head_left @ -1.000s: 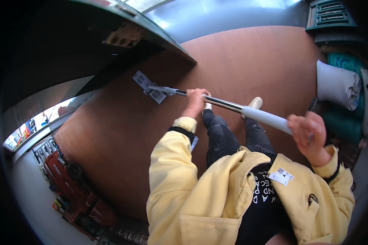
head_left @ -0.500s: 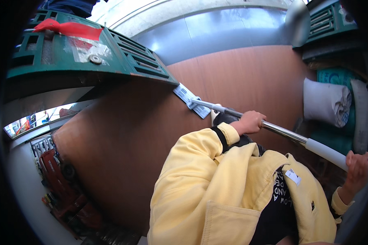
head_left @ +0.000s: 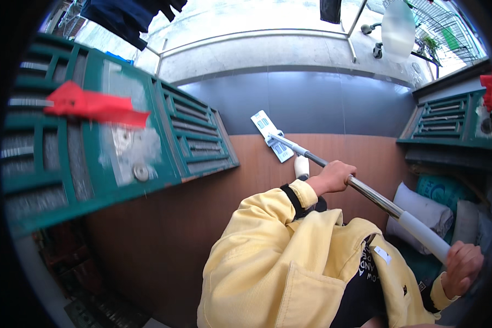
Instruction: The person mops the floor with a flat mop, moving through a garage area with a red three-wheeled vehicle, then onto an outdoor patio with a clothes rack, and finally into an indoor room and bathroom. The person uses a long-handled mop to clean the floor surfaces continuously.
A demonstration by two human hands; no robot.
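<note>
Across the middle of the head view, the mop slants from its flat head, straddling the seam between brown floor and grey strip, to the lower right. The person's left hand is wrapped around the pole; the right hand is clamped on the white grip. That wide spacing probably gives leverage, and the slant seems to set the head beyond the shoe.

Wears a yellow jacket with a stitched pocket, a black sleeve band and a white-lettered black shirt.
</note>
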